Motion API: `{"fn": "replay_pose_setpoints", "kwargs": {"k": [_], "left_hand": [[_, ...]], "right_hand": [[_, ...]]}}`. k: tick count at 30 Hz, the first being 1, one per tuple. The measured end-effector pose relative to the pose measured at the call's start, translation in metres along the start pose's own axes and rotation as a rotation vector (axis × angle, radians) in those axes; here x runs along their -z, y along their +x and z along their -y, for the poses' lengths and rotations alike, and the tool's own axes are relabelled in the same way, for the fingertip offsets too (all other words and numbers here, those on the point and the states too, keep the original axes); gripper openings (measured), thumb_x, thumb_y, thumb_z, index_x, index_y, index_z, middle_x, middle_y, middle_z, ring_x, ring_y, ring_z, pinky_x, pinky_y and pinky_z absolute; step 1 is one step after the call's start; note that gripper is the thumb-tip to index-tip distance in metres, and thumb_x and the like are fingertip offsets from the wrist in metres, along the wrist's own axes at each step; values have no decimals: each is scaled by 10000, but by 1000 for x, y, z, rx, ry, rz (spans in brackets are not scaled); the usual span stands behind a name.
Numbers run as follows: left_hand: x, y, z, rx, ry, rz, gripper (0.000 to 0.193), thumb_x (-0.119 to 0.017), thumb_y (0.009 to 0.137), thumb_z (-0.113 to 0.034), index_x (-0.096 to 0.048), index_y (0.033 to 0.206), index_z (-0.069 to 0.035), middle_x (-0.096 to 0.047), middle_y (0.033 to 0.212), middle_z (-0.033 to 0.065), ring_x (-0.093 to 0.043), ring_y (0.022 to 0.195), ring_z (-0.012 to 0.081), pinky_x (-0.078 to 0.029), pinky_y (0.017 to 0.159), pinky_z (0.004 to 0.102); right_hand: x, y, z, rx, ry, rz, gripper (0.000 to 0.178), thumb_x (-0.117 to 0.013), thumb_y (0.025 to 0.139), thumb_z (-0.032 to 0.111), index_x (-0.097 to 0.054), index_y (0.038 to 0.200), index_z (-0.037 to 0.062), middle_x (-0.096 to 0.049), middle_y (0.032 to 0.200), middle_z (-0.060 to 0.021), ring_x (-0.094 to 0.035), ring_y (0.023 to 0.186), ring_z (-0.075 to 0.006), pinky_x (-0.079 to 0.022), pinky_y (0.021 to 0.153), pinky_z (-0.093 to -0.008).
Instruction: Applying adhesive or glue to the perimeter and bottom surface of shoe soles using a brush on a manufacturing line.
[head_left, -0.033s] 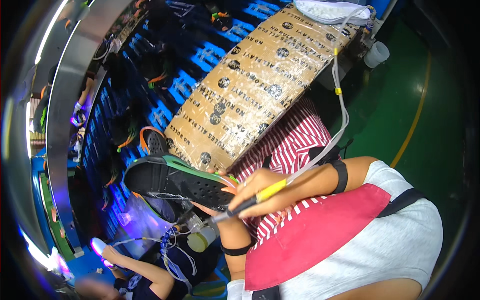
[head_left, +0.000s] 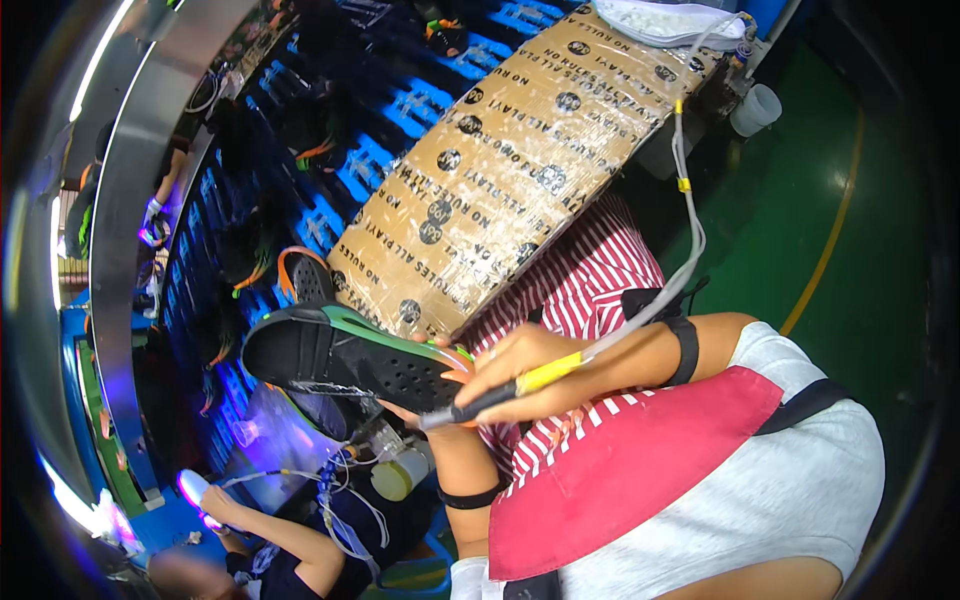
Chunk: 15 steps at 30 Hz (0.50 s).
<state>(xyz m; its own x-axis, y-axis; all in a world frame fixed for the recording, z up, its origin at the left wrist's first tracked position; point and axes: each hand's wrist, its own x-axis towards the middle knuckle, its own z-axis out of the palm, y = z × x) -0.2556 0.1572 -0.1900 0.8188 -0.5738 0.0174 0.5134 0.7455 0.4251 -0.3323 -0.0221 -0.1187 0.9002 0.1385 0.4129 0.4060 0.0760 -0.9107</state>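
My left hand (head_left: 402, 412) grips a black shoe sole (head_left: 350, 360) with a green-to-orange side rim and rows of small holes toward the end nearest me. Its fingertips show over the far edge and one finger along the near edge; the palm is hidden. In my right hand (head_left: 522, 362) is a pen-shaped brush tool (head_left: 485, 400) with a grey tip, black grip and yellow sleeve. The tip lies at the sole's near edge, by my left hand; whether it touches cannot be made out. A pale hose (head_left: 688, 240) runs from the tool's rear.
Cardboard (head_left: 470, 180) with printed marks covers the bench ahead. A blue-slatted conveyor (head_left: 365, 165) carries soles along its far side. Another sole (head_left: 308, 278) lies by the cardboard's corner. A container (head_left: 398, 478) stands below the sole; a co-worker's arm (head_left: 275, 535) reaches in at lower left.
The sole has shifted slightly left in my left hand. My right hand has brought the tool's tip a little upward, nearer the sole's edge.
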Motion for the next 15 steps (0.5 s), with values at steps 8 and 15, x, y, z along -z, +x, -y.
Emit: {"fn": "replay_pose_setpoints", "kwargs": {"k": [8,15], "left_hand": [[-12,9,-12,70,77,67,688,-572,755,-549,-412,1264,-115,-465,1197,164,-469,1063,361,-434,887,474],[-8,7,-26,128,250,113,738,-557,738,-602,-388,1268,-117,-456,1157,171,-430,1079,362,-442,868,481]], "right_hand": [[-5,-8,-6,-22,-234,68,254,-688,694,172,-647,921,66,-614,752,-149,-600,682,-305,-479,604,-359],[5,-1,0,-119,71,204,250,-676,707,153,-650,930,41,-630,797,-151,-605,721,-303,-481,646,-343]]}}
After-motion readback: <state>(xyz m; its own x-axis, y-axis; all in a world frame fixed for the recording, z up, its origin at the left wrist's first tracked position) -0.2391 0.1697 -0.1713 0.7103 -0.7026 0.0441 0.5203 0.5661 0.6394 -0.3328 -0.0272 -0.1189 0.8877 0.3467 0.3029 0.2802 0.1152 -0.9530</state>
